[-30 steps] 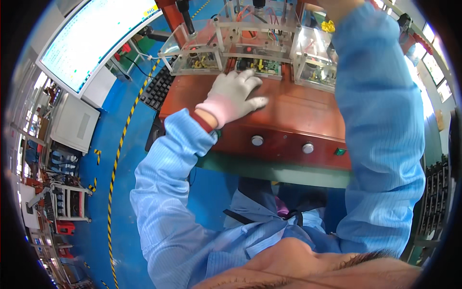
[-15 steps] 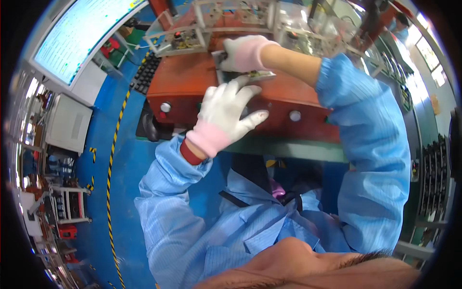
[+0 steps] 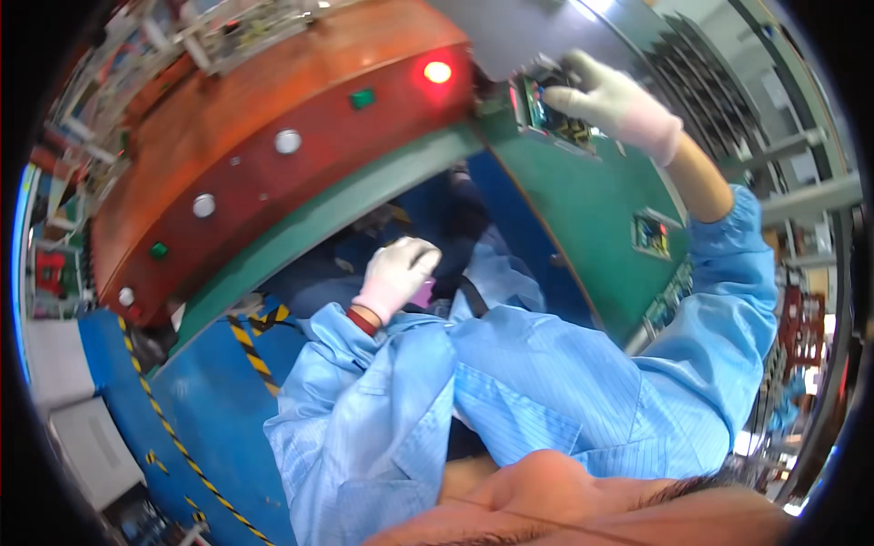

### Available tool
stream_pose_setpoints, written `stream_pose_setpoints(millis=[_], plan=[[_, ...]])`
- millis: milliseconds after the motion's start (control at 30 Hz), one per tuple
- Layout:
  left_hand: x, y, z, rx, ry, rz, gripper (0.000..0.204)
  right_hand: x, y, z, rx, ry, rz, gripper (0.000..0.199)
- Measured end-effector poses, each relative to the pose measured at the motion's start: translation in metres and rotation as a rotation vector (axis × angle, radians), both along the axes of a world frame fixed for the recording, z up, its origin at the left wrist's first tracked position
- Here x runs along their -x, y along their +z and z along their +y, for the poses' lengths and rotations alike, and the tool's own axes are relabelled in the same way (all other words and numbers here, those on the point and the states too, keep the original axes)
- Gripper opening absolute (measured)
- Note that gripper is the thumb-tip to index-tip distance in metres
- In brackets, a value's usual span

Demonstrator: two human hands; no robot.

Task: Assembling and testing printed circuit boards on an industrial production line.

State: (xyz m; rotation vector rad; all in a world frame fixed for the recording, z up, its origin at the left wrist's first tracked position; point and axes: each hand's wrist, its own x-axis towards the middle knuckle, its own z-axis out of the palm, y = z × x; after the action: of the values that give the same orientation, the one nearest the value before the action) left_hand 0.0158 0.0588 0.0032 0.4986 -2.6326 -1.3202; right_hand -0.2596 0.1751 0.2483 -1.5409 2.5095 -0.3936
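Observation:
My right hand [image 3: 619, 102], in a white glove with a pink cuff, reaches out at the upper right. It grips an open-frame circuit board unit [image 3: 557, 116] with a metal edge and green board, thumb over its top. The unit is tilted above the green tabletop [image 3: 583, 205]. My left hand [image 3: 398, 276], gloved alike, hangs in front of my body with its fingers curled in. Nothing shows in it. A second small circuit board unit [image 3: 652, 234] lies on the green tabletop, below my right forearm.
A long red bench fixture [image 3: 273, 100] with knobs, green buttons and a lit red lamp [image 3: 437, 72] spans the upper left. Clear-covered test fixtures [image 3: 237, 36] stand on it. Black racks [image 3: 701, 77] stand at the upper right. More boards [image 3: 669, 296] line the table's right edge.
My view has swung right. My right hand has carried the circuit board unit from the red fixture over to the green tabletop. My left hand has drawn back and curled its fingers.

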Motion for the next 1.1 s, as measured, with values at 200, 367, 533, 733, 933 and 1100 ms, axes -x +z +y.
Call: stream_pose_setpoints(millis=[200, 367, 533, 733, 933, 1100], plan=[[0.034, -0.066, 0.008, -0.002, 0.030, -0.323, 0.036, 0.082, -0.099, 0.109, -0.266, -0.485, -0.102, 0.057], [0.037, -0.130, 0.006, -0.002, 0.063, -0.503, 0.036, 0.104, -0.132, 0.122, -0.424, -0.489, 0.229, 0.058], [0.032, -0.169, 0.007, -0.058, 0.127, -0.567, 0.033, 0.039, -0.141, 0.093, -0.166, -0.006, 0.401, 0.050], [0.010, -0.227, 0.030, -0.142, 0.178, -0.554, 0.031, 0.003, -0.199, 0.047, 0.145, 0.472, 0.199, 0.036], [0.010, -0.169, 0.028, -0.222, 0.224, -0.846, 0.037, 0.007, -0.197, 0.041, -0.046, 0.460, 0.077, 0.032], [0.000, -0.149, 0.051, -0.159, -0.328, -1.028, 0.049, 0.005, -0.182, 0.031, -0.068, 0.419, 0.106, 0.029]])
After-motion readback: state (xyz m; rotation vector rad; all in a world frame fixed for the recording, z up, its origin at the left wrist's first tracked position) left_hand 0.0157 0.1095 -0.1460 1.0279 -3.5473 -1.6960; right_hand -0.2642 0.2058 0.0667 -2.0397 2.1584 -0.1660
